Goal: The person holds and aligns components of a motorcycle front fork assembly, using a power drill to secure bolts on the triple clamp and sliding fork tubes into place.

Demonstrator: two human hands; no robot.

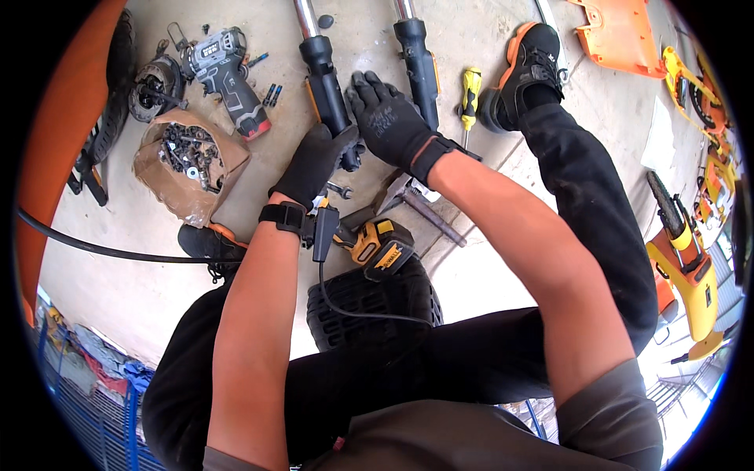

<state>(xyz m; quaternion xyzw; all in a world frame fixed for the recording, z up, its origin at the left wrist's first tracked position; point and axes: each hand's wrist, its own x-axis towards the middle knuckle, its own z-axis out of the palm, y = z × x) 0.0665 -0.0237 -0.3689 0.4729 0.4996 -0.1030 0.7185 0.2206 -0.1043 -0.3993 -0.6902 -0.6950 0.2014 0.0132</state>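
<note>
Left fork leg (pixel 325 88) lies on the concrete, lower end toward the person; left gloved hand (pixel 312 166) is clamped round that lower end, thumb over the top. Right gloved hand (pixel 386 125) sits just right of the leg, palm down, fingers straight and close together, not wrapped on anything visible (palm contact: can't tell). Second fork leg (pixel 418 74) is right of the left one, beyond the right hand; yellow-black screwdriver (pixel 470 96) further right. Left of the leg: grey impact driver (pixel 229 85), cardboard box (pixel 234 159) of loose fasteners. Yellow-black cordless power tool (pixel 381 245) lies below its lower end.
</note>
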